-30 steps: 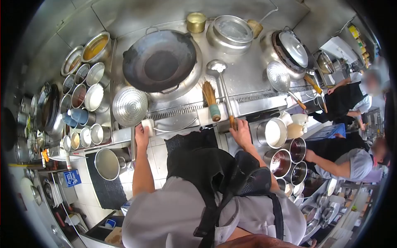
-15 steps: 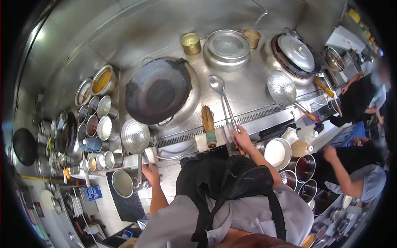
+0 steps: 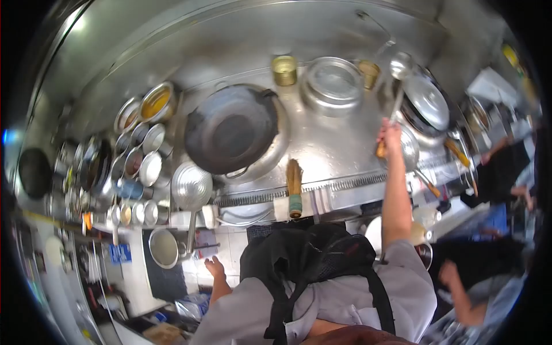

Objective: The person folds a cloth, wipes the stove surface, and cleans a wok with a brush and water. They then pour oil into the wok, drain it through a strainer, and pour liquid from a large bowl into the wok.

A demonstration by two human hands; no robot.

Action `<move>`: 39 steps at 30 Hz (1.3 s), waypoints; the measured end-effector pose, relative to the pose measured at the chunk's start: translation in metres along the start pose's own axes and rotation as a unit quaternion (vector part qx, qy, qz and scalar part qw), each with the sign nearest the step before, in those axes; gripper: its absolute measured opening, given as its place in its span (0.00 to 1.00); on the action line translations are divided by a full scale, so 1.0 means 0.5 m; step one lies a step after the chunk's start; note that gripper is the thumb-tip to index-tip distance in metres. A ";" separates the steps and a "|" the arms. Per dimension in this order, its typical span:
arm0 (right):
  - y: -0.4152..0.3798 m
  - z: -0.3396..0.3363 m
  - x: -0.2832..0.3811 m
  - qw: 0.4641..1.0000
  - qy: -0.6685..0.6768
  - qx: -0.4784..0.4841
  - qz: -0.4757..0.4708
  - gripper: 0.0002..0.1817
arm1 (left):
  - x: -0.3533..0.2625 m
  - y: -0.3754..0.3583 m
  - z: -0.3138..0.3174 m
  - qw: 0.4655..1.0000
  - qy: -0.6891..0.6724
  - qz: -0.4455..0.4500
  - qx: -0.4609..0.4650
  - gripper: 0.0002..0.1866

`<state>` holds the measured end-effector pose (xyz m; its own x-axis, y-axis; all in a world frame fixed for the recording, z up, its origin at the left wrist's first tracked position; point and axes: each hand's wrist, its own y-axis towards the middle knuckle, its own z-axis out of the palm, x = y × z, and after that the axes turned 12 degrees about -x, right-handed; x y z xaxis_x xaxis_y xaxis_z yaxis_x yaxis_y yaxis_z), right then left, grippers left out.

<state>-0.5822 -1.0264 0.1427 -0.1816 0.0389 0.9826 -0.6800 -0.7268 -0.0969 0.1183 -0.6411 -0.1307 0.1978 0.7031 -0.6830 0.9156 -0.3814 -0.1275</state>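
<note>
My right hand [image 3: 392, 137] grips a ladle [image 3: 401, 65] by its handle, with the wooden end showing below the fist. The ladle's bowl points to the back wall, left of the lidded pot [image 3: 426, 103] and just below a thin spout [image 3: 391, 42]. A perforated skimmer [image 3: 409, 148] lies partly behind my right forearm. My left hand [image 3: 215, 268] is low beside my body, fingers loosely apart, holding nothing. Near it are the handle of another skimmer [image 3: 191, 186] and a white pot [image 3: 164, 248]. A large wok [image 3: 233, 131] rests on the left burner.
A bamboo brush [image 3: 294, 187] lies at the stove's front edge by a folded cloth [image 3: 282, 207]. Tins [image 3: 284, 70] and a round metal pot [image 3: 332, 86] stand at the back. Several seasoning containers [image 3: 150, 168] crowd the left. Co-workers [image 3: 480, 276] work on the right.
My right hand has swung forward and right, carrying the ladle from mid-stove to the back right. My left hand has moved down, away from the left skimmer's handle. The camera view has shifted slightly.
</note>
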 end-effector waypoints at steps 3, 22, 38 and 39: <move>0.103 0.013 0.035 0.998 0.026 0.049 0.001 0.11 | 0.048 -0.033 -0.027 0.997 0.002 -0.072 -0.032 0.36; -0.311 0.002 -0.297 0.924 -0.292 0.047 -0.244 0.31 | 0.056 -0.115 -0.089 0.978 -0.013 -0.165 0.131 0.36; -0.466 -0.020 -0.411 0.793 -0.531 0.240 -0.176 0.35 | 0.309 -0.155 -0.253 0.969 0.044 -0.201 0.136 0.26; -0.457 -0.022 -0.439 0.794 -0.528 0.239 -0.181 0.35 | 0.317 -0.154 -0.270 0.948 0.034 -0.265 0.175 0.25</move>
<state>-0.3948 -0.8615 -0.0528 0.8339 -0.1085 0.5411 -0.1578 -0.9864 0.0454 0.1262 -0.4191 -0.1320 -0.2235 0.8843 -0.4100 0.7235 -0.1314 -0.6777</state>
